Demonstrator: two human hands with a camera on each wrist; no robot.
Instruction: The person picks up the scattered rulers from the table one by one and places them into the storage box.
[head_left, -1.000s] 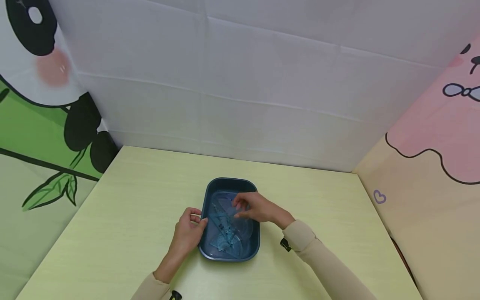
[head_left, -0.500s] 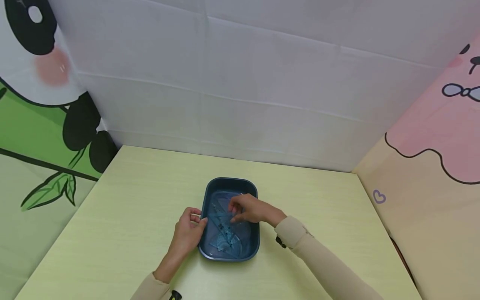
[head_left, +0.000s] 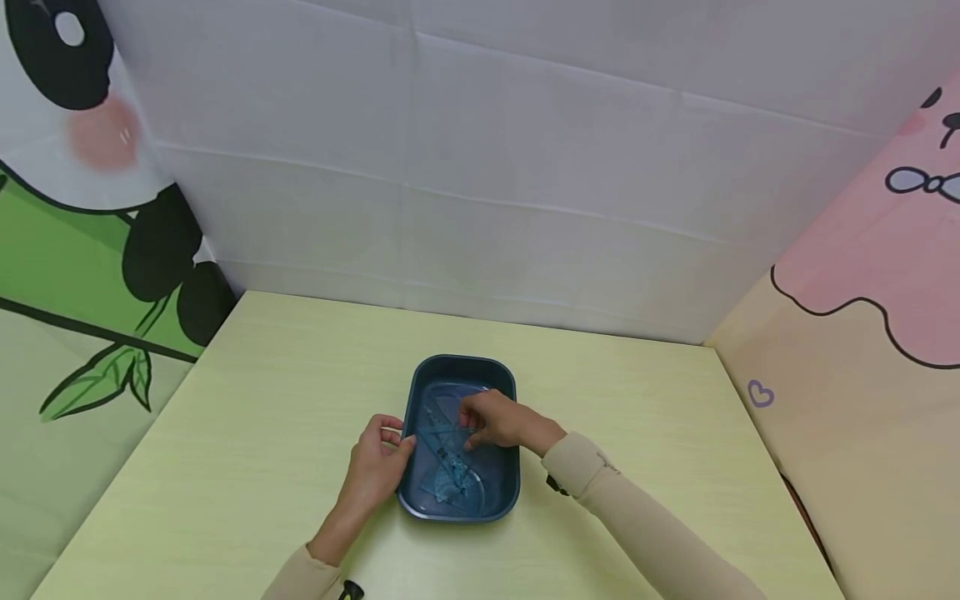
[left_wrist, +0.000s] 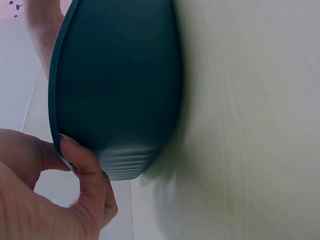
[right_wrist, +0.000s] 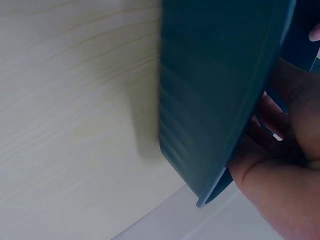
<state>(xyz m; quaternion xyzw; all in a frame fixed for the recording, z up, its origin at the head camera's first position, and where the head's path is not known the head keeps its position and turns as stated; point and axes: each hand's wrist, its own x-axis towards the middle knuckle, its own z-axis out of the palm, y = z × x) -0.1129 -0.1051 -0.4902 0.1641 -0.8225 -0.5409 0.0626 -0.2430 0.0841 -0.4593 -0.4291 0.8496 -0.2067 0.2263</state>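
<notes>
A dark blue plastic tray [head_left: 497,507] stands on the table. Inside it lie see-through drawing tools [head_left: 450,467] with dark markings, among them straight-edged pieces like a ruler or set square, overlapping one another. My left hand [head_left: 381,460] pinches the tray's left rim, thumb on one side and fingers on the other, as the left wrist view also shows. Reaching over the right rim, my right hand [head_left: 501,418] has bent fingers down inside the tray, by the upper ends of the clear tools. I cannot tell whether it pinches one of them.
The pale wood-grain table [head_left: 300,375] extends around the tray. A white cloth backdrop [head_left: 480,208] rises behind it. Printed panels close in both sides, a green panda panel [head_left: 82,250] at left and a pink one [head_left: 885,275] at right.
My right hand has moved slightly left and down, deeper into the tray, and its forearm has followed. The left hand and the tray have stayed in place.
</notes>
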